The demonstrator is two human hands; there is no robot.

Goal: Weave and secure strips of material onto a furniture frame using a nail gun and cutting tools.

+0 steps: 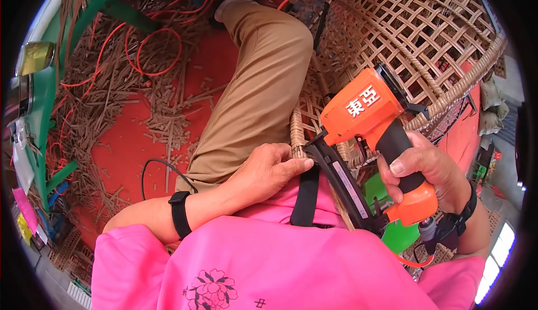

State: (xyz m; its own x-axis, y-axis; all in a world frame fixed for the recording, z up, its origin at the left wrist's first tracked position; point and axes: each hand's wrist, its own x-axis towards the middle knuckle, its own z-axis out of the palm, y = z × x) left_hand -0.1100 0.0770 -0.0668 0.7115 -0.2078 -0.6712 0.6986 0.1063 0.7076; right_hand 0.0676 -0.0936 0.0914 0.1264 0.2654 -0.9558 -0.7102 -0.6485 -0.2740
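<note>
I see white characters (364,101) on the orange nail gun (342,120), right of centre; the right grip (417,167) wraps its black handle (393,142), the left grip (263,170) pinches a wicker edge (297,133).

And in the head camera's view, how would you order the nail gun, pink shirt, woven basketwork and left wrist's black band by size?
Largest to smallest, as they look:
1. Pink shirt
2. Woven basketwork
3. Nail gun
4. Black band

The left hand (268,170) extends its thumb, the right hand (430,169) curled in a grip.
</note>
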